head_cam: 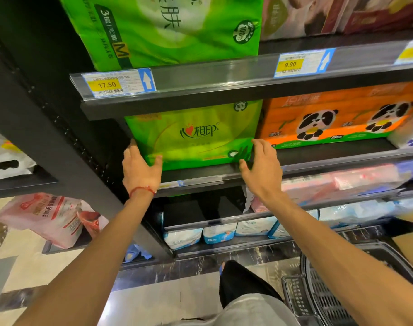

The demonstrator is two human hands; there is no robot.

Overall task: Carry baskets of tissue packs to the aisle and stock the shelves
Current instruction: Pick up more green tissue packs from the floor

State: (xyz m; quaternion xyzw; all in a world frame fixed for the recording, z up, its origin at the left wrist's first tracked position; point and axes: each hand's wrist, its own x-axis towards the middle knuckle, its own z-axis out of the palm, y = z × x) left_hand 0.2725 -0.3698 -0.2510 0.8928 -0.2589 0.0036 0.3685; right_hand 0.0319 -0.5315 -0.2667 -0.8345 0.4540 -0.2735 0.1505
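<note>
Pressing with straight, open fingers, the left hand (139,167) and right hand (262,171) have the green tissue pack (193,137) between them on the shelf (200,176); it looks soft, light and slippery, best held by its sides.

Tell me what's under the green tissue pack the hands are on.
The green tissue pack rests on a black shelf. The compartment directly below is dark, its contents hidden. Lower still, white-and-blue packs line another shelf.
</note>
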